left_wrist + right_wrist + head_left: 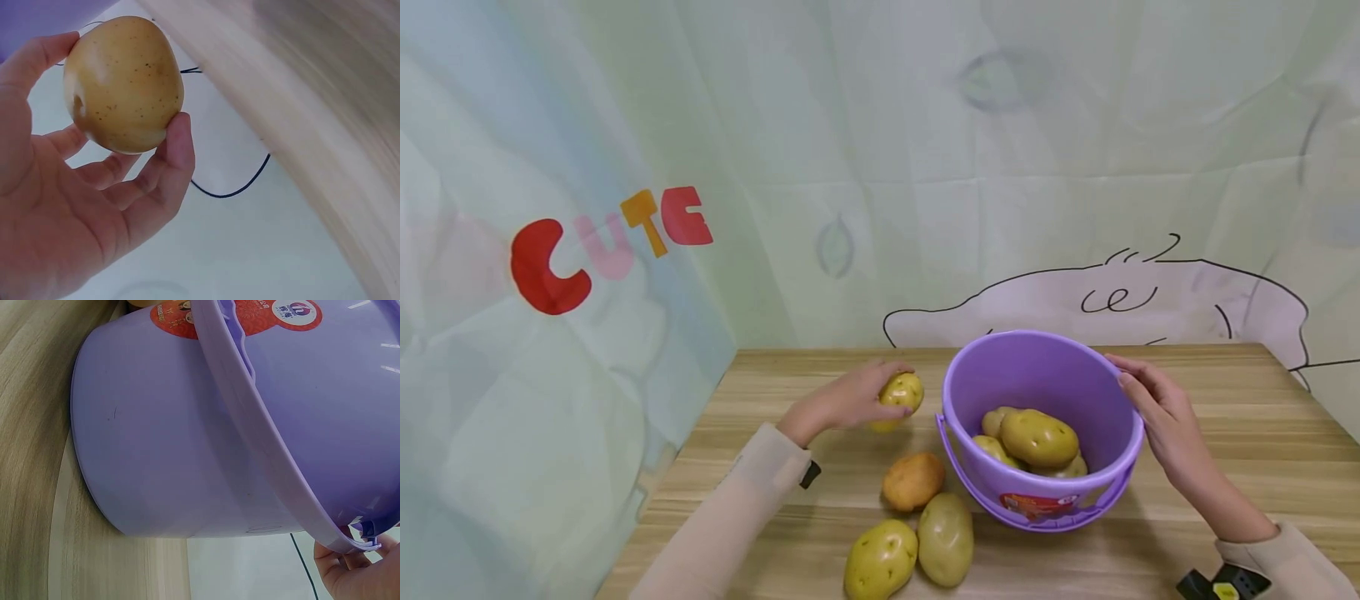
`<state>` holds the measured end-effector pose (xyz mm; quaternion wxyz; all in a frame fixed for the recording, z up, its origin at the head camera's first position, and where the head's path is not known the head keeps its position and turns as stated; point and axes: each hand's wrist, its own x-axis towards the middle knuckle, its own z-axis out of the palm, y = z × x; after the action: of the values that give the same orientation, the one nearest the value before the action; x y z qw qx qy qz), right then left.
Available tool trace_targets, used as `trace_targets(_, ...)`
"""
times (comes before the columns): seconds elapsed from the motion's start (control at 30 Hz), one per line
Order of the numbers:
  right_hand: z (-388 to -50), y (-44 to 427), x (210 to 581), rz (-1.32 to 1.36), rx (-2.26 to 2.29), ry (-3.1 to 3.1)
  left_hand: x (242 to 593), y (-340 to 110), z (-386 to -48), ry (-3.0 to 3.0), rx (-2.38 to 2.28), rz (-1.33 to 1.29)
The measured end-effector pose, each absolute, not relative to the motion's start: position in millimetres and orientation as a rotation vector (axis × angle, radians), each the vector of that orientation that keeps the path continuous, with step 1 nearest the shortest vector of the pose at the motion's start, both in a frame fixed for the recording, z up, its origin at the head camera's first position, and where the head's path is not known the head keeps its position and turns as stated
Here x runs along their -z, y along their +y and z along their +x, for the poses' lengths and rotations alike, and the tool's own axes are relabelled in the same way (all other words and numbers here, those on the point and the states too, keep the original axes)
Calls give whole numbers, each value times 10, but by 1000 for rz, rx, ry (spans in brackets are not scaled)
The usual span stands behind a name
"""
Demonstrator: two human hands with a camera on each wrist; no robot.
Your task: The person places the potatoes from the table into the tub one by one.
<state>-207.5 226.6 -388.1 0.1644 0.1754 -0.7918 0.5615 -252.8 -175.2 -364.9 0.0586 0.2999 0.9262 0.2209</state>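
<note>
The potato (901, 393) in your left hand (853, 398) is near the centre of the frame, just left of the bucket and apart from it. That hand pinches it between thumb and fingertips; in the left wrist view it fills the upper left, speckled yellow-brown.

To the right of centre stands the purple bucket (1026, 375), its mouth tipped toward you in the picture. Your right hand (1161, 417) grips its rim at the right, by the handle joint, as the right wrist view shows at lower right. Several potatoes lie inside, a big yellow potato (1039, 437) on top; you cannot count those beneath. The handle (957, 461) hangs down the near side, beside a red label (1037, 505).

At lower centre, 3 more lie close together: an orange-brown potato (913, 482), a yellow-green potato (881, 560) and an olive potato (946, 540).

All this is on a wood-grain desk (805, 546). Behind hangs a pale cloth backdrop (850, 100), with "CUTE" lettering (646, 218) at left and a black line drawing (1118, 300) at right.
</note>
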Motion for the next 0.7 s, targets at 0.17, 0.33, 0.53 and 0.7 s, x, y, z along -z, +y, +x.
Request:
trace_targets(0.17,-2078,2262,3879,501,-1589,-2254,3569,-1754,-2527,2816,-654,921)
trace_targets(0.33,-2075,2256,3877,504,-1592,-2250,3505,-1756,-2533,2820,-657,970)
trace_targets(0.53,-2072,2253,3872,504,-1596,-2250,3414,-1741,-2526,2812,-669,958)
trace_targets(0.7,-2069,2251,3869,501,-1590,-2253,3327,-1720,-2509,2822,-656,930)
